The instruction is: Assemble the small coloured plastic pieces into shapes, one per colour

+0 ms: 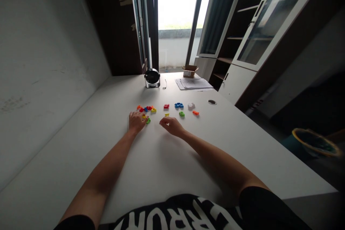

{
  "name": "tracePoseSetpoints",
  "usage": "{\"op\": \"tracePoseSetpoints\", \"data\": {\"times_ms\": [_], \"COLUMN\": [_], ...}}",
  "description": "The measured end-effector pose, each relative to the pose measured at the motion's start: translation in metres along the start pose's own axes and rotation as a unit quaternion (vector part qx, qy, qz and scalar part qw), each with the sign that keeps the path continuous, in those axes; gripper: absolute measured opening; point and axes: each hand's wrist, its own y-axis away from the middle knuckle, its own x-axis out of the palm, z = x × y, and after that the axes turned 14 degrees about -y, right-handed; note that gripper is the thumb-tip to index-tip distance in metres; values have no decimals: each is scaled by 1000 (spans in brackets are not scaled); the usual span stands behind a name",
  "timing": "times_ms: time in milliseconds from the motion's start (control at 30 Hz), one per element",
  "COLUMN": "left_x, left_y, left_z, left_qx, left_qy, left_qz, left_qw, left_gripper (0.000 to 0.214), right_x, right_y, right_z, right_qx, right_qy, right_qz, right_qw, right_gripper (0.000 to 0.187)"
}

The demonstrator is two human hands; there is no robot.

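Small coloured plastic pieces (pixel 178 105) lie in a loose row on the white tabletop (pixel 172 165), with a bright window (pixel 176 3) far ahead and glass-fronted cabinets (pixel 258 18) to the right. The left hand (pixel 137 121) rests its spread, open fingers (pixel 141 115) on the nearest pieces. The right hand (pixel 171 126) sits just nearer, fingers curled; whether they pinch anything, I cannot tell.

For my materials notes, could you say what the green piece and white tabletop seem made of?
The green piece looks like moulded plastic, given its even, saturated colour, though it appears small. The white tabletop looks like matt laminate: smooth, with no visible grain.
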Motion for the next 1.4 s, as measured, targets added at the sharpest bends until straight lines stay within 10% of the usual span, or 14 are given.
{"op": "tracePoseSetpoints", "data": {"times_ms": [133, 1400], "left_x": [-5, -7], "left_y": [4, 3], "left_z": [-11, -12], "left_qx": [31, -28], "left_qy": [0, 70], "left_qz": [-6, -41], "left_qw": [1000, 996], "left_gripper": [22, 30], "right_x": [14, 5], "right_y": [5, 6], "right_z": [-7, -15], "right_qx": [8, -5], "right_qy": [-7, -4], "right_qz": [73, 62], "right_qw": [997, 998], "right_gripper": [15, 15]}}
